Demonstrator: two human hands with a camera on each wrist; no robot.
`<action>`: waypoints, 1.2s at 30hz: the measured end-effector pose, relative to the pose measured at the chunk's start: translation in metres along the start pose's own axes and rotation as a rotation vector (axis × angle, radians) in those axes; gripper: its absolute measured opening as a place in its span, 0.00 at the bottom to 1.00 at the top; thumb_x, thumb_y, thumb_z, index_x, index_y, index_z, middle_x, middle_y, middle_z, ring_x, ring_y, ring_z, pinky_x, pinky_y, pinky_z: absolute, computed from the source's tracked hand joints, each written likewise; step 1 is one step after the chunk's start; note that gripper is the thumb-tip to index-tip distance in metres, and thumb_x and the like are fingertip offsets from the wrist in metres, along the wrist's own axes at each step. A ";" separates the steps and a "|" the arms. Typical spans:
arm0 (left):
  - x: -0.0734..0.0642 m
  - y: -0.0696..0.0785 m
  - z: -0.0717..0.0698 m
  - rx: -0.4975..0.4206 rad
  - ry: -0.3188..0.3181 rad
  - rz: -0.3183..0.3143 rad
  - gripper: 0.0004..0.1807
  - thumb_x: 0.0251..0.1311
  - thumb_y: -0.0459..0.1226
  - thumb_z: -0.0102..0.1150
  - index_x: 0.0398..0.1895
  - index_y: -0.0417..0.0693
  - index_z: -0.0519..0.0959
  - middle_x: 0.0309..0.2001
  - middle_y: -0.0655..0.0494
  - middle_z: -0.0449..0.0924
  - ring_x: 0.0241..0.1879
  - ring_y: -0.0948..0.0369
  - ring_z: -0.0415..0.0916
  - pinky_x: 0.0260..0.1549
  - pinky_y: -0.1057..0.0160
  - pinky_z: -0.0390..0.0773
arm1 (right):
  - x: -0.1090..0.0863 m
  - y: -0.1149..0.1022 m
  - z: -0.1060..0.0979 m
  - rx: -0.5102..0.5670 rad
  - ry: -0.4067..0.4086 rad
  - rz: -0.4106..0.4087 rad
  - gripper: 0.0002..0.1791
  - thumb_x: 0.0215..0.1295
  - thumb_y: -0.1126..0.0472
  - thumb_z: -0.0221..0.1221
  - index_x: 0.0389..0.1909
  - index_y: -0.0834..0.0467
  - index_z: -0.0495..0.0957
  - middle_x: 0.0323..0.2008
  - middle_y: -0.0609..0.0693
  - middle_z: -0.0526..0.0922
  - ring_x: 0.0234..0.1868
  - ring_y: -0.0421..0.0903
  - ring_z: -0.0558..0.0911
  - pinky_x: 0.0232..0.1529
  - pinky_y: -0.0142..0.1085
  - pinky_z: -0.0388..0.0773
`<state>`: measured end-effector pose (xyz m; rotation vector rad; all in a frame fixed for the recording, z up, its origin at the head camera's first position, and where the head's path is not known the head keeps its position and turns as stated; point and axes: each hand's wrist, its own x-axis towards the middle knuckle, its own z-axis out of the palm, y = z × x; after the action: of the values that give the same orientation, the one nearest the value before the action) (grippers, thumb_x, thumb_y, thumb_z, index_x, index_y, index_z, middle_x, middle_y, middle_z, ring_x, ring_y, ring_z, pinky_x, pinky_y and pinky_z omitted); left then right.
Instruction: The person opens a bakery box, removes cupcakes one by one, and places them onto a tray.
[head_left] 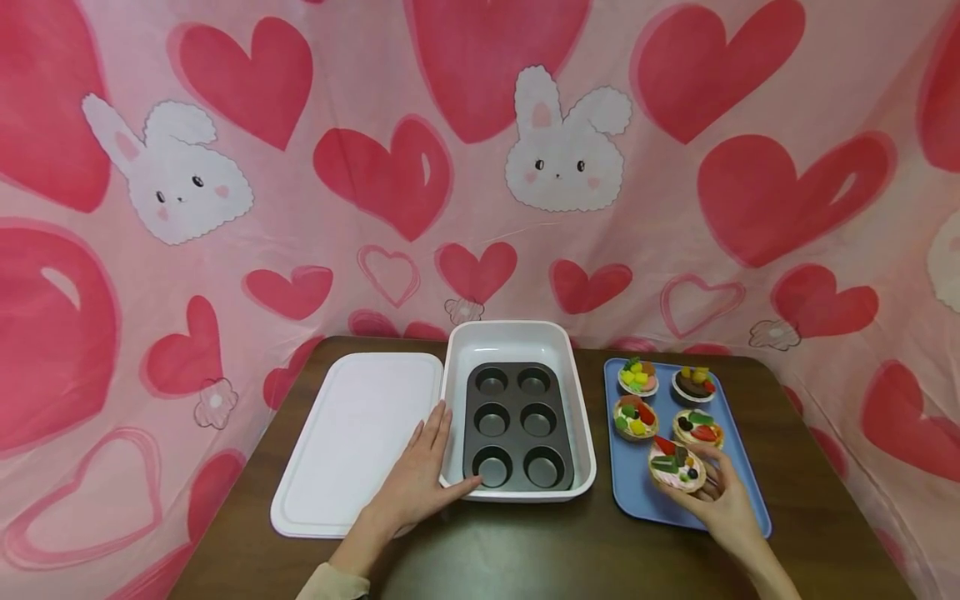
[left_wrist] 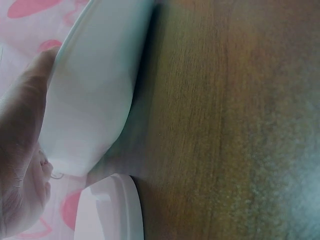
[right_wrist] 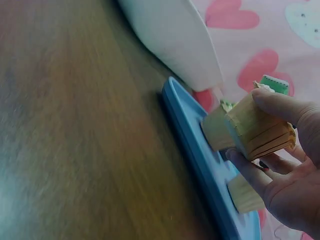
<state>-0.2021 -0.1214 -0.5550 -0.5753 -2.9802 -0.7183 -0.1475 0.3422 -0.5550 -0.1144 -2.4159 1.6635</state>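
Observation:
A toy fruit tart [head_left: 677, 467] in a pale fluted cup is pinched between the thumb and fingers of my right hand [head_left: 723, 500], raised over the near part of a blue tray [head_left: 637, 498]. From the side, the right wrist view shows the tart's pleated cup [right_wrist: 260, 125] tilted in the fingers. Several other toy tarts, one a chocolate tart [head_left: 693, 385], stand on the tray. My left hand [head_left: 420, 479] rests with fingers straight along the left rim of a white deep bin [head_left: 585, 417], thumb over its near left corner. Inside the bin lies a dark muffin pan [head_left: 515, 450] with several round cups.
A white flat lid [head_left: 360, 433] lies on the brown table [head_left: 540, 550] to the left of the bin. Behind the table hangs a pink cloth [head_left: 480, 200] with hearts and rabbits. A strip of table separates the bin from the tray.

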 end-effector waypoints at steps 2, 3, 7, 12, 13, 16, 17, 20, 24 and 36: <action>0.000 0.000 0.000 -0.001 -0.008 -0.004 0.68 0.61 0.75 0.63 0.90 0.42 0.50 0.92 0.46 0.45 0.90 0.47 0.50 0.88 0.41 0.55 | -0.002 0.002 -0.003 -0.038 0.006 0.026 0.44 0.57 0.78 0.76 0.70 0.70 0.61 0.46 0.15 0.75 0.47 0.17 0.79 0.39 0.19 0.83; 0.000 0.000 0.000 -0.002 -0.013 -0.006 0.68 0.61 0.75 0.62 0.91 0.42 0.50 0.92 0.46 0.45 0.90 0.48 0.50 0.88 0.41 0.54 | -0.003 0.004 -0.004 -0.052 0.012 0.037 0.44 0.57 0.78 0.76 0.70 0.70 0.61 0.44 0.15 0.75 0.46 0.18 0.79 0.38 0.20 0.83; 0.000 0.001 -0.002 -0.004 -0.031 -0.025 0.69 0.61 0.76 0.62 0.91 0.44 0.48 0.92 0.48 0.42 0.91 0.49 0.48 0.89 0.42 0.51 | -0.007 0.007 -0.005 -0.108 0.045 0.040 0.44 0.56 0.78 0.77 0.69 0.71 0.61 0.42 0.30 0.86 0.43 0.19 0.80 0.36 0.20 0.83; 0.000 0.002 -0.003 -0.018 -0.035 -0.041 0.69 0.60 0.76 0.62 0.92 0.46 0.47 0.93 0.50 0.42 0.91 0.48 0.47 0.88 0.42 0.50 | -0.012 0.010 -0.006 -0.184 0.064 0.056 0.45 0.57 0.75 0.78 0.70 0.72 0.62 0.56 0.80 0.83 0.43 0.15 0.76 0.37 0.16 0.80; 0.000 0.001 -0.003 -0.016 -0.036 -0.040 0.69 0.60 0.76 0.62 0.92 0.46 0.46 0.93 0.50 0.41 0.91 0.48 0.46 0.88 0.42 0.50 | -0.012 0.011 -0.006 -0.191 0.067 0.056 0.45 0.57 0.75 0.78 0.70 0.73 0.62 0.56 0.80 0.83 0.43 0.15 0.76 0.38 0.16 0.79; 0.001 0.001 -0.002 -0.007 -0.028 -0.023 0.69 0.60 0.76 0.63 0.91 0.44 0.48 0.92 0.48 0.42 0.91 0.48 0.48 0.88 0.42 0.51 | -0.014 0.016 -0.008 -0.210 0.088 0.047 0.44 0.58 0.75 0.78 0.70 0.73 0.62 0.56 0.81 0.82 0.43 0.13 0.73 0.38 0.13 0.77; 0.002 0.002 -0.002 -0.004 -0.025 -0.016 0.69 0.61 0.75 0.63 0.91 0.43 0.48 0.92 0.47 0.43 0.91 0.48 0.48 0.89 0.42 0.51 | -0.014 0.018 -0.009 -0.219 0.097 0.043 0.44 0.58 0.75 0.77 0.71 0.74 0.61 0.56 0.81 0.82 0.43 0.12 0.72 0.38 0.12 0.75; 0.002 0.002 -0.001 0.007 -0.012 0.004 0.68 0.61 0.74 0.64 0.90 0.40 0.50 0.92 0.44 0.45 0.90 0.48 0.49 0.89 0.41 0.52 | -0.017 0.022 -0.011 -0.265 0.137 0.037 0.44 0.59 0.74 0.77 0.71 0.73 0.62 0.56 0.82 0.82 0.43 0.08 0.67 0.38 0.09 0.71; 0.002 0.001 -0.002 0.014 -0.011 0.009 0.68 0.62 0.73 0.65 0.90 0.39 0.51 0.91 0.43 0.45 0.90 0.47 0.50 0.88 0.41 0.53 | -0.019 0.025 -0.014 -0.311 0.174 0.045 0.45 0.59 0.72 0.78 0.71 0.73 0.62 0.57 0.83 0.81 0.43 0.04 0.60 0.39 0.06 0.66; 0.002 0.001 -0.004 0.007 -0.024 -0.007 0.69 0.62 0.76 0.61 0.91 0.42 0.47 0.92 0.46 0.43 0.91 0.47 0.48 0.89 0.41 0.52 | -0.020 0.028 -0.023 -0.539 0.184 -0.045 0.45 0.57 0.63 0.81 0.68 0.77 0.68 0.59 0.79 0.78 0.61 0.76 0.80 0.52 0.32 0.77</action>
<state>-0.2040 -0.1210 -0.5510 -0.5778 -3.0074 -0.7055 -0.1248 0.3702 -0.5757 -0.2764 -2.6256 0.8990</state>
